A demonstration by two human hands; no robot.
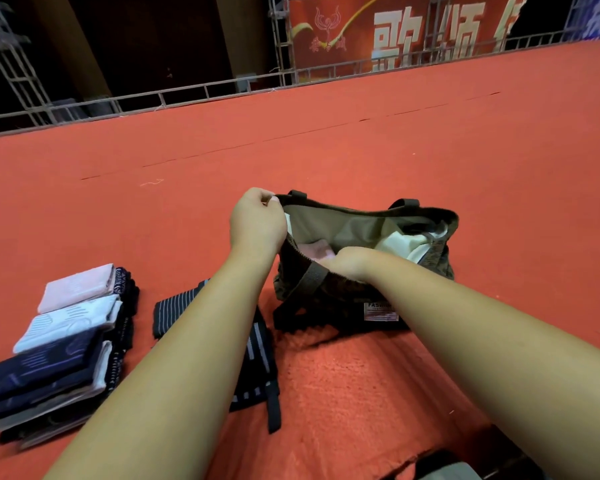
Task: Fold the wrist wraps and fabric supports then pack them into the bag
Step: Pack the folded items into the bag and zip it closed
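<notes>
A dark olive bag (371,292) lies open on the red carpet in the middle. My left hand (257,223) pinches the bag's rim at its far left corner and holds the mouth open. My right hand (350,263) reaches inside the bag, its fingers hidden by the near rim, next to a pink folded piece (317,250). White fabric (406,244) lies inside at the right. Black striped wrist wraps (253,355) lie under my left forearm. A stack of folded fabric supports (66,341) in pink, white and navy sits at the left.
Red carpet (395,140) stretches far ahead and to the right. A metal truss railing (187,95) runs along its far edge, with a red banner (361,32) behind it. A dark object (447,469) shows at the bottom edge.
</notes>
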